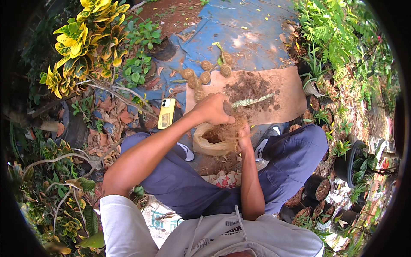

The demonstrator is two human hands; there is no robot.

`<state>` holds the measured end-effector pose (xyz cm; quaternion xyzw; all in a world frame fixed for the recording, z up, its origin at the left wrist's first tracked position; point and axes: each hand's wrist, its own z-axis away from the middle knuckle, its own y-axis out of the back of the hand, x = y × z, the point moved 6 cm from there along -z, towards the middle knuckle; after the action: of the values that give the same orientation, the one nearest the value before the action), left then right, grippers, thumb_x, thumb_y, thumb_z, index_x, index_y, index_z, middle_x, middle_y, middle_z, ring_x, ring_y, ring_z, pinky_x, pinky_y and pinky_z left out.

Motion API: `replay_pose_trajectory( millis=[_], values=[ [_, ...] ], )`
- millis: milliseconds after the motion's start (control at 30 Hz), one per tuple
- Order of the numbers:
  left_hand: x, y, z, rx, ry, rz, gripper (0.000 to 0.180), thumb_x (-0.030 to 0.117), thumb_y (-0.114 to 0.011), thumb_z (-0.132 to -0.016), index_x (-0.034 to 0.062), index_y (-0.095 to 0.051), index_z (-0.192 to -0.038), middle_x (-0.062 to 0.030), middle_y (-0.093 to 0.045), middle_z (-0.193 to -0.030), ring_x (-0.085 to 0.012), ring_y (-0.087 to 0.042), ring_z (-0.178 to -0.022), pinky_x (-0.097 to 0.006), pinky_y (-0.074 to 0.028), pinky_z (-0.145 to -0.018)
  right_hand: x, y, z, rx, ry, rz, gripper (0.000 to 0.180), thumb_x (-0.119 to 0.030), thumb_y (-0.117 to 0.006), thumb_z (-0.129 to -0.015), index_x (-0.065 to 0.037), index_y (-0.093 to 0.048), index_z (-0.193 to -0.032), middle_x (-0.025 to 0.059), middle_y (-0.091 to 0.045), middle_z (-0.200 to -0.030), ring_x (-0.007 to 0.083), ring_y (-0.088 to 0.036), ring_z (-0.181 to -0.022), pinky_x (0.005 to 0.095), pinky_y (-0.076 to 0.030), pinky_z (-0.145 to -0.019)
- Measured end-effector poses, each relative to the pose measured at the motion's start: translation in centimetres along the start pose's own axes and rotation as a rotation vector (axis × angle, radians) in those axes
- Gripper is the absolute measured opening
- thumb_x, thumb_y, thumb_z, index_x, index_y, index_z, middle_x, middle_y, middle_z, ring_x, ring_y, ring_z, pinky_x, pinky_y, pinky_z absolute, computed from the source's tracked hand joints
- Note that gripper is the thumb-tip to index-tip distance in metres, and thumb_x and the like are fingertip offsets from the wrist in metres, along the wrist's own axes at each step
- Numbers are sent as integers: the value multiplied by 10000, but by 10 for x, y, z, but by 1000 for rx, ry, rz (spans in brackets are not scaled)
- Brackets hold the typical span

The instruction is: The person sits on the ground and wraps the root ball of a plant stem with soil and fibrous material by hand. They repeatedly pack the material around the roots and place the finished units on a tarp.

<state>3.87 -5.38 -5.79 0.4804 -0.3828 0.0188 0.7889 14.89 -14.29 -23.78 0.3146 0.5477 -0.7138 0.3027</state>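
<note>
Gripping the shaggy brown fibre tuft [234,128] over the round-mouthed tan bag [214,149], left hand [215,109] and right hand [245,136], fingers curled in: probably light, springy, best cupped underneath.

From here I can't see the lower end of the mottled leaf [257,100], lost at the dark lump [227,107] partly covered by the left hand [212,109]. Loose fibre [231,128] veils some of the right hand [245,138], shadow hides the bag's [212,149] depths, and the blue sheet [239,25] runs past the upper edge.
</note>
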Motion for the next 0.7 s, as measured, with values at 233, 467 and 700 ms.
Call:
replay_pose_trajectory(
  millis=[233, 467, 700],
  values=[
    [6, 23, -2, -99, 58, 19, 673, 358, -787, -666, -50, -622, -1175, -243, -669, -1060, -298, -655, -1016, -373, -503, -881, -11, 21, -9, 123, 208, 470, 287, -31, -619, -833, -24, -646, -1118, 61, -674, -1068, 162, -620, -964, 307, -502, -856],
    [12, 42, 11, -120, 122, 103, 771, 375, -790, -659, -33, -578, -1278, -233, -645, -1166, -301, -635, -1075, -364, -489, -921, -1, 21, -2, 86, 189, 858, 336, -44, -670, -772, 11, -669, -1103, 140, -728, -964, 220, -690, -903, 337, -514, -833],
    [18, 52, 19, -102, 92, 58, 788, 385, -782, -663, -1, -562, -1314, -251, -569, -1296, -281, -561, -1209, -346, -435, -1004, 12, 25, 0, 107, 75, 984, 273, -33, -658, -745, 31, -691, -1008, 167, -732, -903, 218, -696, -832, 339, -526, -781]
  ],
)
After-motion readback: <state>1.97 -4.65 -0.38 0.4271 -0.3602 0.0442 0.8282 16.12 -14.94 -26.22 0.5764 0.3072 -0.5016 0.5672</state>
